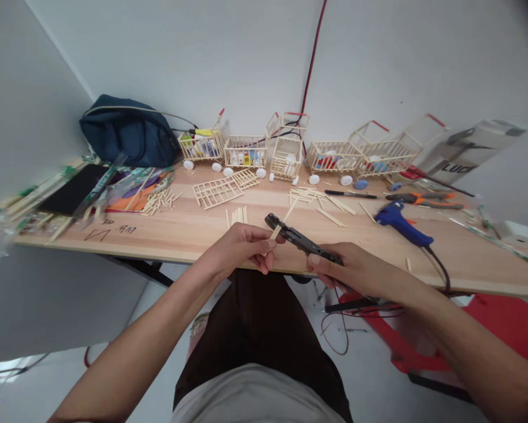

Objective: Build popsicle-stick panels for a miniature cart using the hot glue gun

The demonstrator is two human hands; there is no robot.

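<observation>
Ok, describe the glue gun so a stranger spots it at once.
Take the wooden table against the white wall and look at its right half, just beyond the right hand. The glue gun lies there, a black cord trailing off the front edge. It is the only bright blue tool; the pliers behind it have orange handles.

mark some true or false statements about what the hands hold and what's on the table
1. The left hand holds a short wooden stick in its fingers. True.
2. The right hand holds the blue glue gun. False: it holds a black cutting tool; the blue glue gun lies on the table.
3. Small stick carts stand in a row along the wall. True.
4. The dark blue bag sits at the table's right end. False: it sits at the far left.
</observation>
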